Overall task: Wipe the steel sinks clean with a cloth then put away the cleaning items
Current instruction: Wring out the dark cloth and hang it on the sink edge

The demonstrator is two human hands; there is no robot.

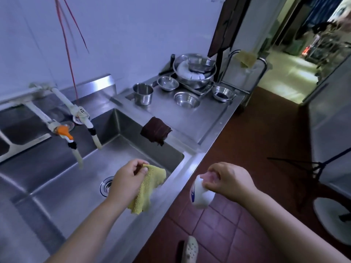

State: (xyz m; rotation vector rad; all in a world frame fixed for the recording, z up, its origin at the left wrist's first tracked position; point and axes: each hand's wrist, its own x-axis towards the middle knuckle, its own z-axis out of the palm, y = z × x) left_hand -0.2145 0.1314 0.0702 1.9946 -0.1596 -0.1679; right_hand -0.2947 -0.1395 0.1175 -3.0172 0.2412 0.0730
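Left hand (126, 179) pinching yellow cloth (147, 188) over steel sink (57, 186); right hand (228, 179) gripping, apparently, white bottle (201, 196).

– What can't you make out?
– The white bottle (201, 194): the right hand (228, 179) covers its top, and the blue label is too blurred to read.
– And the yellow cloth (147, 188)?
– Its upper corner is buried in the left hand (127, 177).
– Anything cut off?
– The second sink (11, 128) runs off the left edge, and both forearms leave the bottom. The room past the doorway (311, 44) is a blur.
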